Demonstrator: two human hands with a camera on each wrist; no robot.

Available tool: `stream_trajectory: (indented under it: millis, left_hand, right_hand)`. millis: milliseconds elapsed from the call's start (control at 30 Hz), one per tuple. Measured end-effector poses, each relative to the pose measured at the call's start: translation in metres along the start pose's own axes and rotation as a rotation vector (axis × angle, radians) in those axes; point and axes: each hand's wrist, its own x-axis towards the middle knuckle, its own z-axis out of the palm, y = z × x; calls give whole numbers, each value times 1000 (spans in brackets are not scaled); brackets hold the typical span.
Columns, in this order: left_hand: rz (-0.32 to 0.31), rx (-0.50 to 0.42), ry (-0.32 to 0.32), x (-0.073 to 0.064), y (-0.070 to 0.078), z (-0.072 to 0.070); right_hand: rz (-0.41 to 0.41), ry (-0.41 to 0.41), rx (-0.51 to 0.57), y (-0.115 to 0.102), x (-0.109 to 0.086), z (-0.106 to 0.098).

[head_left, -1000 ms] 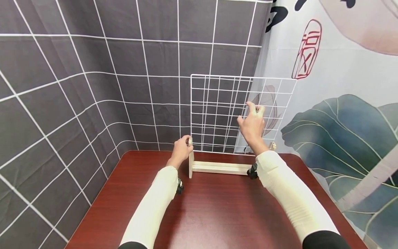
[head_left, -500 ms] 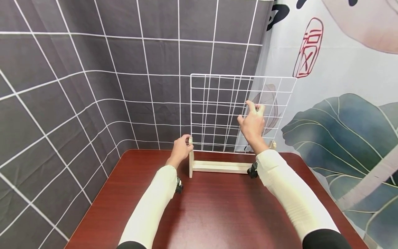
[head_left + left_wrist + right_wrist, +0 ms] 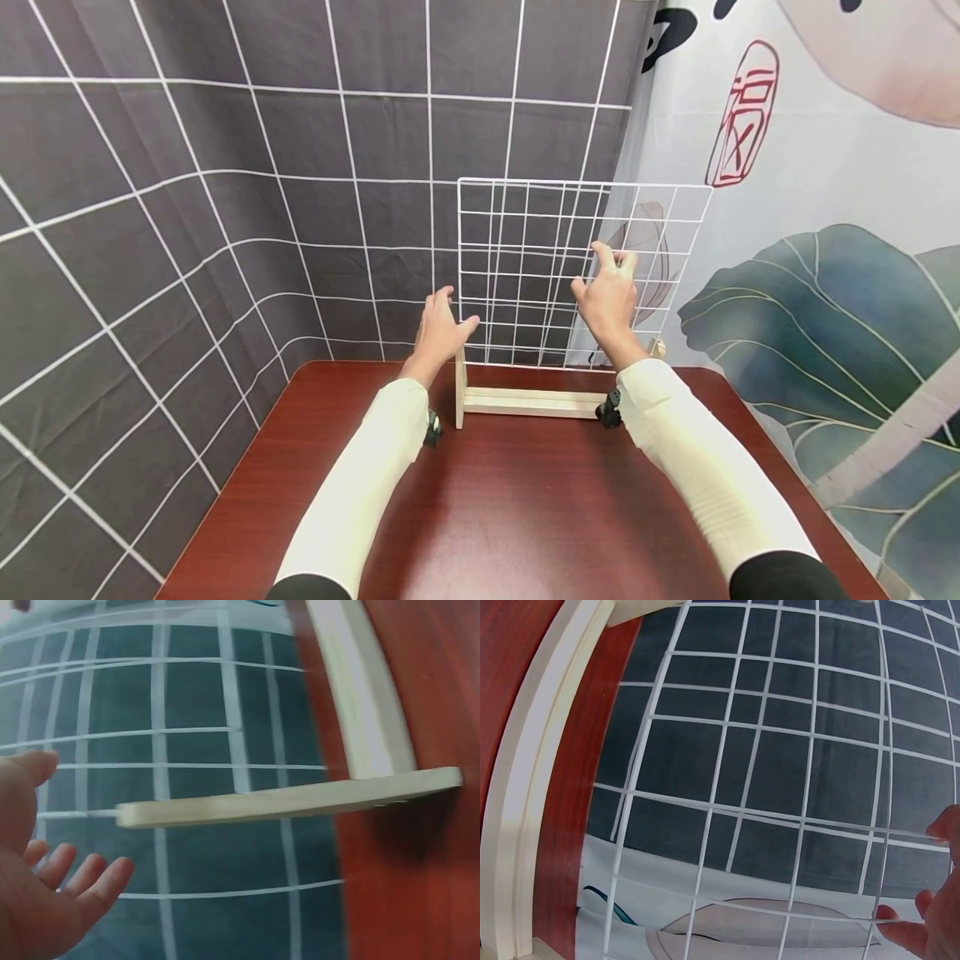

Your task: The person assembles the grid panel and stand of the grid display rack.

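Note:
A white wire grid panel [image 3: 517, 181] stands upright at the back of the table on a pale wooden stand, with a crossbar [image 3: 536, 403] and a left upright [image 3: 461, 393]. My left hand [image 3: 438, 336] is by the top of that upright, thumb and fingers spread apart. In the left wrist view this hand [image 3: 41, 892] holds nothing, its fingertips close to the tip of the wooden upright [image 3: 262, 804]. Higher on the right, my right hand [image 3: 609, 302] grips the panel, its fingertips on the wires in the right wrist view. The stand's right upright [image 3: 657, 348] is mostly hidden behind the right arm.
The reddish-brown table [image 3: 517, 517] ends just behind the stand. A grey curtain [image 3: 360, 208] with white lines hangs at the left and back, and a white printed curtain [image 3: 825, 192] at the right.
My left hand has let go of the top of the left upright, rising slightly with its fingers spreading. The right hand, the panel and the stand have stayed in place.

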Motion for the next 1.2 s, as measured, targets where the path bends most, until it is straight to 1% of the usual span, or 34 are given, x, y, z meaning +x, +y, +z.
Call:
stream_trajectory:
  millis: [133,267,367,433,633,767,933,1033,1200]
  left_hand:
    - [40,-20,65,7,25,-12]
    - [62,9,133,12,48,-19]
    - [64,31,188,15,63,-22]
    - [68,28,224,18,72,-22]
    - [86,27,276,28,95,-23]
    - [75,52,306,33,103,-22]
    - [40,91,313,38,110,-21]
    - [32,115,335,40,111,-19]
    - [40,159,380,42,109,-17]
  right_hand:
    - [0,11,1,1,1,-1]
    - [8,11,0,2,1,-2]
    - [10,6,-4,3,1,-2]
    - [9,3,-6,4,1,-2]
    - [5,-9,-10,2,1,-2]
    - [8,-13,-5,1,1,-1]
    - [18,-4,-6,1,2,-1]
    - [16,-6,-5,1,2,-1]
    - [16,-15,-12,0,2,0]
